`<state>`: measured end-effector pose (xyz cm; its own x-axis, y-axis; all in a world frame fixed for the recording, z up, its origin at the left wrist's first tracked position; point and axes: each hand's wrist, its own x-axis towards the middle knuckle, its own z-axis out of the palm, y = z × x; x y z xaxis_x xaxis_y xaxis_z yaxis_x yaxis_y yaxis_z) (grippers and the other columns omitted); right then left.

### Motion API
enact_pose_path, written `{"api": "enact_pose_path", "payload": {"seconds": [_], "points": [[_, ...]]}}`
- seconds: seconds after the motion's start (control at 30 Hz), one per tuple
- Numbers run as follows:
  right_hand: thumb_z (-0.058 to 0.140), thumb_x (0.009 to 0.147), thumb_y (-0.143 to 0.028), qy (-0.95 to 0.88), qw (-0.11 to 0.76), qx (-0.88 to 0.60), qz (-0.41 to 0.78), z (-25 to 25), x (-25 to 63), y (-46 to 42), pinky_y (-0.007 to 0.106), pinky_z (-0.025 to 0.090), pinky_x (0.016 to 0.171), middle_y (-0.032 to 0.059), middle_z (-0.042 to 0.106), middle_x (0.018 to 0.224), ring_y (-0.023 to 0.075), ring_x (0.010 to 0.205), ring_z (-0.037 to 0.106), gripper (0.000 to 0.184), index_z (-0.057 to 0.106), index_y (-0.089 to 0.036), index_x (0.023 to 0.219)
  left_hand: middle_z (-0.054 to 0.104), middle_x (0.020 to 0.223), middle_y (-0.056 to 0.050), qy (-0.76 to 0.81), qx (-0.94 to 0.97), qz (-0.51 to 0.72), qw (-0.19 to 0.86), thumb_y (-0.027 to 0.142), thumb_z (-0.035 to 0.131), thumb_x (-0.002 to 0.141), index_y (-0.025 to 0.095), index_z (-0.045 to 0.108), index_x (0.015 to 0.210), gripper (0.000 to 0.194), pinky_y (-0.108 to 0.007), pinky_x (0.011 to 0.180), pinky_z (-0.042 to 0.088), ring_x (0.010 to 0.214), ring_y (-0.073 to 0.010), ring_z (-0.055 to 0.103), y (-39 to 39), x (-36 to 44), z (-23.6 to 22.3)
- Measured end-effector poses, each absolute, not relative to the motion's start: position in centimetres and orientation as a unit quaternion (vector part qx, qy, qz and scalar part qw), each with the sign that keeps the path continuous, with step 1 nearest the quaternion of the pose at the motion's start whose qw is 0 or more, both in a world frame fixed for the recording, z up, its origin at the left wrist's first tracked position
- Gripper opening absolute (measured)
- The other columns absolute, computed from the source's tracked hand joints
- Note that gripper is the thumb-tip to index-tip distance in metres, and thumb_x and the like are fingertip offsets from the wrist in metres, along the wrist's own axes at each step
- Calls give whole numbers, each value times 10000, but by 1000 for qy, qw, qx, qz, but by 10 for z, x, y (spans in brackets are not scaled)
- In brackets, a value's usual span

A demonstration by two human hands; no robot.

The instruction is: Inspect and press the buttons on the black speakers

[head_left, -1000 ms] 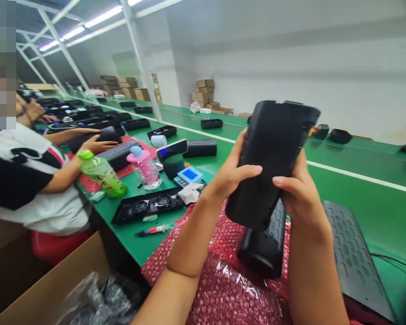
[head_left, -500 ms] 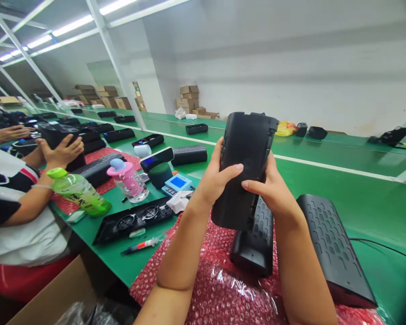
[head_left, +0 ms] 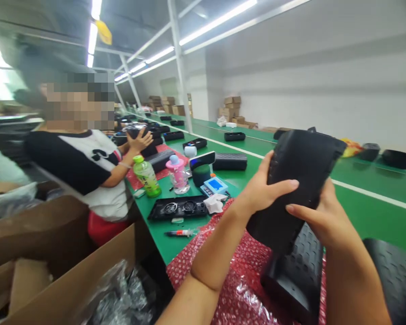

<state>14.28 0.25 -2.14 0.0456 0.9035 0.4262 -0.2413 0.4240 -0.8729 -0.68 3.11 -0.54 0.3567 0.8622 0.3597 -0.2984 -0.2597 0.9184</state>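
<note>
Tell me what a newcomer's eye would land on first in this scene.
First, the black speaker shell, held upright in the middle right by the left hand and right hand above the red bubble wrap. Next, the bright bottles on the green bench to the left: a green drink bottle and a pink water bottle. A co-worker sits beside them.

A long green counter (head_left: 375, 212) carries red bubble wrap (head_left: 233, 280), a green drink bottle (head_left: 146, 176), a pink bottle (head_left: 177, 174), a black fan panel (head_left: 179, 208), a blue-screened meter (head_left: 215, 185), a pen (head_left: 180, 233) and black speaker housings (head_left: 229, 161).
</note>
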Motion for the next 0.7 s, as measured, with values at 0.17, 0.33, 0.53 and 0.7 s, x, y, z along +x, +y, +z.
{"api": "enact_pose_path", "payload": {"seconds": [0.17,0.33,0.53,0.7], "points": [[899,434,-128,-543,636,-353,421,-27,147,6,243,614,813,42,644,1247,230,1090,668,1013,509,-303,1351,443,1522,-102,270,629,504,526,517,790,758,279,187,1585,1051,-490,1227,294,1415,-292,425,31,-12,-5],[890,423,-129,-540,639,-355,417,-27,144,3,245,605,824,41,628,1307,233,1122,661,1049,512,-328,1381,465,1501,-97,273,632,504,522,496,831,706,314,245,1568,1058,-536,1212,305,1406,-325,430,29,-15,-3],[888,402,-148,-552,640,-371,386,-28,147,6,220,598,804,47,638,1274,243,1183,623,1013,550,-313,1343,495,1468,-82,269,633,501,526,476,817,715,317,256,1562,1028,-534,1206,325,1389,-322,449,28,-16,-3],[879,413,-147,-554,638,-378,379,-29,148,6,233,606,790,56,624,1300,261,1206,610,1019,540,-321,1358,497,1464,-65,279,629,499,526,471,801,724,336,263,1556,1000,-537,1202,335,1395,-325,442,28,-16,-3]]}}
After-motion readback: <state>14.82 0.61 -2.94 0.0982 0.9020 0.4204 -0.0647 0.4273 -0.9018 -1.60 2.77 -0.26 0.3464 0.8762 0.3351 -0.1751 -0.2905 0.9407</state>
